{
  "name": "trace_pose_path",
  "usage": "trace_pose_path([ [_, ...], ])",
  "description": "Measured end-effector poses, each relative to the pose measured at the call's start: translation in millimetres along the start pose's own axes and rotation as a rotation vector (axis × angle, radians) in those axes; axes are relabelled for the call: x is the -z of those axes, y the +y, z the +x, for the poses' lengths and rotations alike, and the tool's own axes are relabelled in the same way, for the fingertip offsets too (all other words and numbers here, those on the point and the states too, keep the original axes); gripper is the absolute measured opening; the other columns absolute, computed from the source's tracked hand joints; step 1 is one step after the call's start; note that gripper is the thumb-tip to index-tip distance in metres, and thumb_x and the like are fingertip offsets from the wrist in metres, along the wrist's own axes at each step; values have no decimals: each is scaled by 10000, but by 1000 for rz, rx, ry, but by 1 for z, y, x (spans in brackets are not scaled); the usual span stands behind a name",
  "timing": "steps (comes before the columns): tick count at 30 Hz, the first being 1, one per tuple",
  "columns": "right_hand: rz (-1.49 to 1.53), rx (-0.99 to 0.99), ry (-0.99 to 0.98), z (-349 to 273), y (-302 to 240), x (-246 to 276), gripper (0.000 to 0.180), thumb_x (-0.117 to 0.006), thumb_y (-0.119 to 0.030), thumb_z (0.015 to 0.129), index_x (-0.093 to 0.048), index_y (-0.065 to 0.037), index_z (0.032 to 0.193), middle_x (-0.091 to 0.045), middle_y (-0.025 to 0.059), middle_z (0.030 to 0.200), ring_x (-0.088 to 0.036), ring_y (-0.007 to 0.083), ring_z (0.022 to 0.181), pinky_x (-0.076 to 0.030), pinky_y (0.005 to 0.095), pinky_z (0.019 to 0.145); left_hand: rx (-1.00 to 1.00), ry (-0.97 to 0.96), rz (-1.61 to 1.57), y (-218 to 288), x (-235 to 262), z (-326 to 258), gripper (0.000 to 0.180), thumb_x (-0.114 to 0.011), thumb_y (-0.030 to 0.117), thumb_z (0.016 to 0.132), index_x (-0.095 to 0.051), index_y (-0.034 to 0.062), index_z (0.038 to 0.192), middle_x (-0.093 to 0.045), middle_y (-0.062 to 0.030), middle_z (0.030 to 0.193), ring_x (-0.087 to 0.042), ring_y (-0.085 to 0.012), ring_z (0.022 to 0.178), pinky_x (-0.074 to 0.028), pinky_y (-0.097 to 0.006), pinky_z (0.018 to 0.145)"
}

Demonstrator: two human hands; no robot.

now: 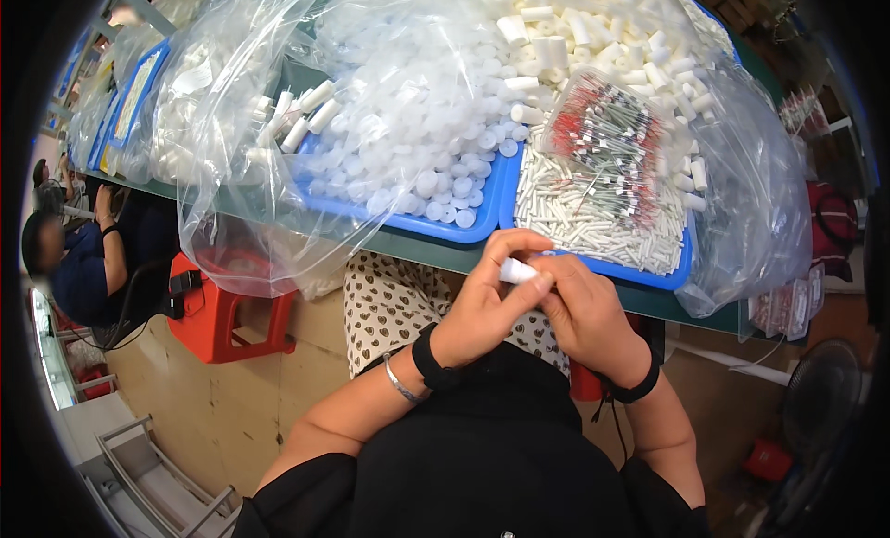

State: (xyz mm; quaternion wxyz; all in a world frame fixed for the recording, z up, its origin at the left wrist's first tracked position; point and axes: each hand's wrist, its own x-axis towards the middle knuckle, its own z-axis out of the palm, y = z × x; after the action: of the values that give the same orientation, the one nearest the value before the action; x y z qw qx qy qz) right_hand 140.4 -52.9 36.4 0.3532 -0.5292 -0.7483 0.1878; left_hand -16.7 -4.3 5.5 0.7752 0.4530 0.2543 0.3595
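Observation:
My left hand [484,304] is closed round a short white cylinder [517,271], just off the table's front edge. At the cylinder's right end, my right hand [590,313] has thumb and fingers pinched together; whatever lies between them is hidden. Beyond my hands, a blue tray [482,224] bears a heap of translucent white round caps [436,181]. To its right, another blue tray [663,280] contains many thin white tubes [556,213]. On these tubes rests a clear plastic box [562,121] of red-and-grey wired parts [616,134].
Thick white foam-like cylinders [593,28] are piled at the back right. Clear plastic bags [751,185] drape over the green table's edge. A red stool [218,320] stands at left, near a seated person [83,269]. At far right is a black fan [820,394].

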Motion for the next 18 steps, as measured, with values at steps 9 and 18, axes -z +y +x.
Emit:
trace_pose_path([
  [9,80,-18,75,-2,0,-20,262,-633,-15,865,-554,17,1113,-619,194,967,-641,389,842,-524,417,688,-43,-183,-100,-5,3,3,437,-520,131,968,-451,2,1379,-351,-156,1528,-419,-274,1367,-351,-394,1124],
  [18,-199,89,125,4,6,-10,298,-714,-109,834,-574,7,1070,-612,148,884,-631,315,749,-509,388,623,223,-141,-645,0,4,4,534,-345,302,1049,-309,-4,1486,-338,-145,1544,-362,-240,1403,-305,-392,1153],
])
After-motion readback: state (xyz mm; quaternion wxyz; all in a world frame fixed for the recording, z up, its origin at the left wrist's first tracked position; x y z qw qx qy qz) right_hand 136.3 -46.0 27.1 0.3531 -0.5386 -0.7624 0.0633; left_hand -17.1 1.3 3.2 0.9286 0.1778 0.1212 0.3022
